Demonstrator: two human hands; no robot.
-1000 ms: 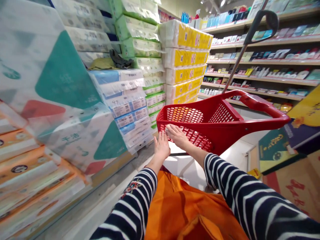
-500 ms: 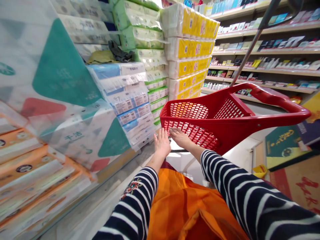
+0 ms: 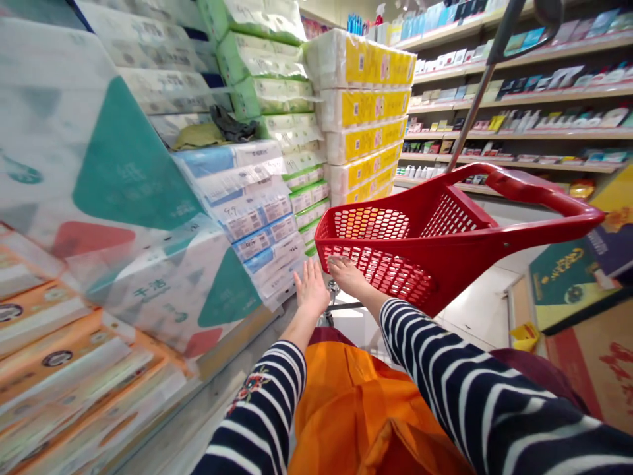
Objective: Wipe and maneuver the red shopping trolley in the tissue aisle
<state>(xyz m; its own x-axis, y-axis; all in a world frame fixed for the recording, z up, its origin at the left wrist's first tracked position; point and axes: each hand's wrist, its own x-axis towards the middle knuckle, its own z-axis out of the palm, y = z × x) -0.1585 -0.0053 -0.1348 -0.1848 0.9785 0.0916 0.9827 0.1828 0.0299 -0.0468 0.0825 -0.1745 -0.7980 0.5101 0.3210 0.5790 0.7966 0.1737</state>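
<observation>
A red plastic shopping cart [image 3: 459, 264] stands crosswise in front of me, its mesh basket to the left and its handle to the right. My right hand [image 3: 349, 274] is stretched out flat by the basket's near lower corner; whether it touches the mesh I cannot tell. Just left of it, my left hand [image 3: 312, 288] reaches forward with fingers extended and nothing in them. Close beyond the left hand rises a stack of blue and white tissue packs [image 3: 257, 218]. An orange apron [image 3: 346, 402] covers my front below both forearms.
Green tissue packs [image 3: 270, 92] and yellow-and-white paper packs [image 3: 363, 109] are piled behind the cart. Large teal-patterned packs [image 3: 133, 165] and orange packs [image 3: 59, 356] line the left. Product shelves [image 3: 524, 99] fill the back right. A grey pole [image 3: 472, 115] leans above the cart; cartons [image 3: 583, 277] stand at right.
Both hands have shifted slightly left in view, still with fingers extended. The scene sits somewhat lower and further left around the shelves, as the view has tilted up a little.
</observation>
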